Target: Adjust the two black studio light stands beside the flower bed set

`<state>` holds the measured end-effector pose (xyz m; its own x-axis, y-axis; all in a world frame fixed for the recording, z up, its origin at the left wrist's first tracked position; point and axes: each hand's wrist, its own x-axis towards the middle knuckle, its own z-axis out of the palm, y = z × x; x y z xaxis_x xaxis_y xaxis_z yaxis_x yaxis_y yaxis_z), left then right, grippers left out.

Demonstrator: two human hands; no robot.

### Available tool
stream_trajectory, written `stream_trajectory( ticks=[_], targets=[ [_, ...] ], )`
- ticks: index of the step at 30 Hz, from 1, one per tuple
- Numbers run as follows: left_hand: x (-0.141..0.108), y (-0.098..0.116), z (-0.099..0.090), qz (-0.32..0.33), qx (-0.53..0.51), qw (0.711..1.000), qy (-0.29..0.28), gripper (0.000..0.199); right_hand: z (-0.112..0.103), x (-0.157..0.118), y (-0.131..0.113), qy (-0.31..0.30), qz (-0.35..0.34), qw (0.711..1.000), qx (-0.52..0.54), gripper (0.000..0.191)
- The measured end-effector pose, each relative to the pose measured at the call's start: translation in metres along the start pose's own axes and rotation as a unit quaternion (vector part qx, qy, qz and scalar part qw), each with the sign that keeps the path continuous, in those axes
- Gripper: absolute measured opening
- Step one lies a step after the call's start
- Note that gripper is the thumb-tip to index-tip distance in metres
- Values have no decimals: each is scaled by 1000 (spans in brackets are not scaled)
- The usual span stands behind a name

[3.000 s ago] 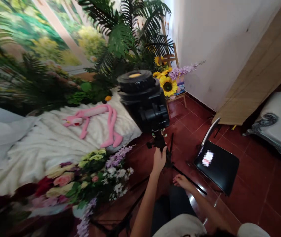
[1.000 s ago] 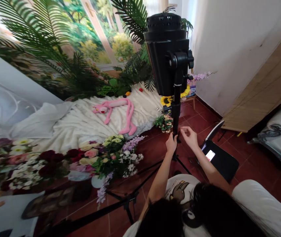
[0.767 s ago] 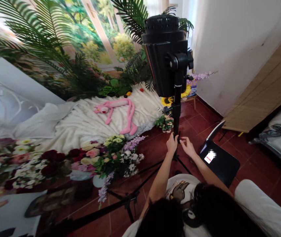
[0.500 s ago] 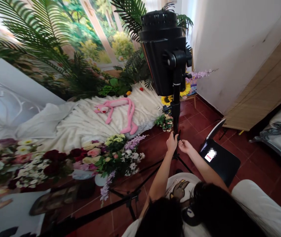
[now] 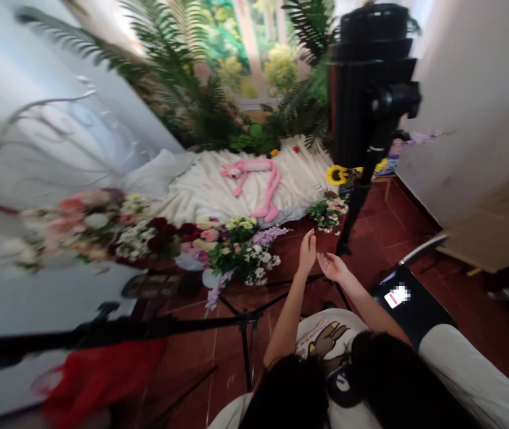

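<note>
My left hand [image 5: 308, 253] is raised in front of me with its fingers stretched out and nothing visible in it. Close beside it, my right hand [image 5: 331, 267] has its palm turned up and its fingers loosely extended, also holding nothing I can see. The black light stand [image 5: 353, 219] rises just beyond and to the right of both hands, apart from them. On top of it sits a large black studio light [image 5: 370, 95], tilted and blurred by motion. The stand's lower end is partly hidden behind my right hand.
A black chair [image 5: 428, 307] with a lit phone [image 5: 394, 296] stands at right. Artificial flowers [image 5: 236, 253] line the left, before a cream blanket [image 5: 200, 185] bearing a pink plush toy [image 5: 258, 167]. A second black stand [image 5: 169, 326] crosses the lower left, near red fabric [image 5: 102, 375].
My left hand has come off the stand's pole and opened. My right hand has moved slightly and its fingers have loosened. The view has turned left, showing the red fabric.
</note>
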<state>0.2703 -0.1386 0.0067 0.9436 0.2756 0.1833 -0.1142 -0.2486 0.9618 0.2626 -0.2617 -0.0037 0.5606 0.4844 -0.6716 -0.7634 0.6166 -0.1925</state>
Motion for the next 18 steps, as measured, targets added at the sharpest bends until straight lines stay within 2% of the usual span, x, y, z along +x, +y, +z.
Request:
stream_trajectory(
  ticks=[2,5,8,10,12,15,16,18],
  targets=[
    [-5,-7,-40,-15,-8,995,100,44,26,11,15,-29,40,999,-22,18],
    [-28,-18,-108,-35,4,967,252,45,65,26,50,-55,110,988,-93,19],
    [-70,-23,-176,-42,38,917,394,43,96,36,96,-72,180,965,-176,19],
    [-103,-20,-214,-44,71,875,477,40,112,39,129,-87,222,944,-227,18],
    [-134,-14,-243,-52,101,832,543,38,124,39,160,-105,257,920,-278,16],
    [-165,-9,-274,-74,123,779,611,37,143,38,198,-152,293,872,-361,15],
    [-170,-9,-282,-79,127,771,619,38,150,38,208,-178,293,850,-399,15],
    [-174,-12,-297,-85,139,774,612,45,166,40,227,-248,233,788,-513,18]
  ],
)
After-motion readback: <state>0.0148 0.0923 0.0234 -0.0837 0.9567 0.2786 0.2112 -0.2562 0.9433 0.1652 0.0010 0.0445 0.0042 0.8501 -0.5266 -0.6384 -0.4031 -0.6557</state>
